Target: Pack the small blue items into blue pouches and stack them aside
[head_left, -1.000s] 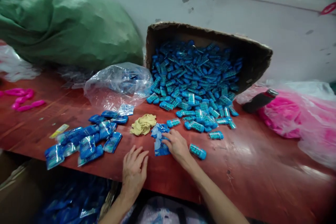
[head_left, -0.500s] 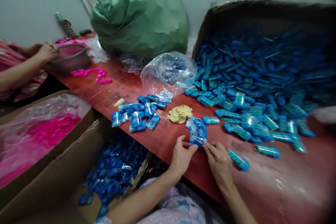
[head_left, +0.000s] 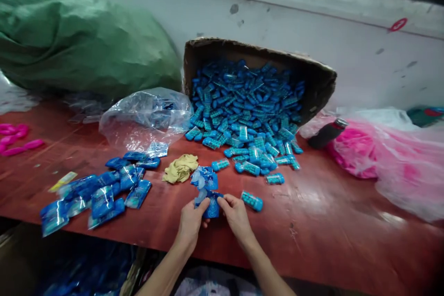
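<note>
Both my hands pinch one small blue plastic packet [head_left: 210, 206] just above the red table [head_left: 329, 222] near its front edge. My left hand [head_left: 191, 219] grips its left side and my right hand [head_left: 235, 212] its right side. Right behind it lie a few more blue packets [head_left: 204, 178]. A single blue capsule-shaped piece [head_left: 252, 200] lies just right of my right hand. A pile of filled blue packets [head_left: 100, 189] is spread to the left.
A tipped cardboard box [head_left: 312, 74] spills several blue pieces [head_left: 246, 115] onto the table. A crumpled yellow cloth [head_left: 180, 169], a clear plastic bag [head_left: 145, 118], a green sack [head_left: 79, 41], pink pieces [head_left: 17, 138], a dark bottle [head_left: 326, 133] and a pink-filled bag [head_left: 374, 157] lie around.
The view swung left and back. My left hand came up from the table edge, and both hands now hold one packet lifted from the small stack.
</note>
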{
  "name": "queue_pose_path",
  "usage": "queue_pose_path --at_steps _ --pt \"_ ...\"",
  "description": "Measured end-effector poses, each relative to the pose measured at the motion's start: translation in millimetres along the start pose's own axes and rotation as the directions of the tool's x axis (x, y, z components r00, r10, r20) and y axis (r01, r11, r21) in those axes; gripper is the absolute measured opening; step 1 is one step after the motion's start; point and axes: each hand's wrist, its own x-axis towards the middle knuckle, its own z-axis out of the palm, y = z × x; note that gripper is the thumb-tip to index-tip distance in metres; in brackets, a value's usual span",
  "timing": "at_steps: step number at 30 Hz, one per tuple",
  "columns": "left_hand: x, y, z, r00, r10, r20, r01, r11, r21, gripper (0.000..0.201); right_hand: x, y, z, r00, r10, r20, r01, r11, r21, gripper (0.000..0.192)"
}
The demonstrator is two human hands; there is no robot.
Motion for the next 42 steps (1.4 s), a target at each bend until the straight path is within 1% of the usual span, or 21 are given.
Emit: queue_pose_path --at_steps 3,6,8,10,11,14,15,16,17,18,19,20,21,22,24,31,34,37,39,41,42 --pt "2 3 -2.3 0.999 -0.025 0.029 0.026 0.999 -0.019 0.031 9 0 1 0.998 0.001 -0.057 -0.006 0.997 -0.075 0.036" --pt "1 8 -12.0 0.998 -0.044 0.036 0.045 0.998 -0.036 0.032 18 0 0 0.993 -0.003 -0.121 -0.021 0.98 -0.196 0.034" --pt "-1 11 -19.9 0.999 -0.049 0.012 0.05 0.998 -0.042 0.033 20 -2 0 0.989 -0.011 -0.146 -0.031 0.96 -0.28 0.026" --pt "-5 14 -25.1 0.998 -0.056 -0.002 0.056 0.997 -0.053 0.033 18 -6 -1 0.989 -0.017 -0.145 -0.034 0.938 -0.344 0.012" --pt "-6 14 -26.0 0.998 -0.061 -0.001 0.06 0.996 -0.063 0.032 16 -9 -1 0.989 -0.022 -0.146 -0.035 0.927 -0.373 0.013" --pt "-7 13 -21.9 0.999 -0.044 0.02 0.045 0.996 -0.072 0.03 6 -18 -5 0.971 -0.072 -0.228 -0.039 0.894 -0.446 0.038" --pt "-6 12 -19.1 0.999 -0.03 0.029 0.032 0.998 -0.061 0.03 3 -20 -7 0.962 -0.091 -0.257 -0.029 0.903 -0.428 0.042" --pt "-4 10 -16.1 0.999 -0.017 0.043 0.019 0.999 -0.045 0.029 0 -21 -10 0.961 -0.093 -0.261 -0.009 0.931 -0.365 0.043" --pt "-2 9 -13.2 0.998 -0.005 0.061 0.007 1.0 -0.026 0.029 -2 -21 -11 0.973 -0.063 -0.222 0.007 0.97 -0.243 0.04" --pt "0 7 -10.5 0.997 0.002 0.08 -0.001 1.0 -0.01 0.029 -3 -20 -13 0.99 -0.015 -0.14 0.003 0.996 -0.084 0.035" --pt "1 6 -8.0 0.995 0.005 0.096 -0.006 1.0 0.003 0.028 -4 -19 -14 0.999 0.033 -0.037 -0.031 0.997 0.069 0.026" --pt "3 6 -5.9 0.994 0.009 0.109 -0.01 1.0 0.012 0.027 -5 -17 -14 0.996 0.071 0.059 -0.081 0.979 0.185 0.019" --pt "4 5 -4.1 0.993 0.014 0.12 -0.017 1.0 0.021 0.027 -5 -15 -14 0.988 0.099 0.122 -0.128 0.959 0.255 0.017" --pt "4 5 -2.5 0.991 0.018 0.13 -0.021 0.999 0.026 0.026 -5 -13 -12 0.982 0.119 0.145 -0.157 0.946 0.284 0.02" --pt "4 6 0.0 0.989 0.015 0.148 -0.019 1.0 0.022 0.026 -6 -9 -7 0.986 0.131 0.108 -0.157 0.943 0.293 0.025" --pt "0 6 2.9 0.984 -0.017 0.176 0.013 1.0 0.024 0.03 -18 0 15 0.993 0.11 -0.049 -0.089 0.947 0.309 0.024" --pt "2 3 1.8 0.983 -0.02 0.184 0.007 0.997 0.071 0.031 -22 2 19 0.988 0.096 -0.123 -0.065 0.97 0.234 0.025" --pt "3 3 1.7 0.984 0.006 0.181 -0.028 0.993 0.119 0.033 -25 -1 20 0.98 0.071 -0.186 -0.044 0.989 0.144 0.027" --pt "0 5 2.1 0.98 -0.005 0.198 -0.012 0.996 0.085 0.033 -27 -5 19 0.979 0.057 -0.194 -0.032 0.991 0.127 0.028" --pt "-5 9 2.1 0.969 -0.061 0.241 0.055 0.998 0.031 0.033 -29 -12 15 0.983 0.04 -0.178 -0.026 0.996 0.08 0.03" --pt "-8 10 1.9 0.961 -0.091 0.261 0.09 0.996 0.015 0.033 -29 -15 11 0.987 0.025 -0.158 -0.022 1.0 0.02 0.033"
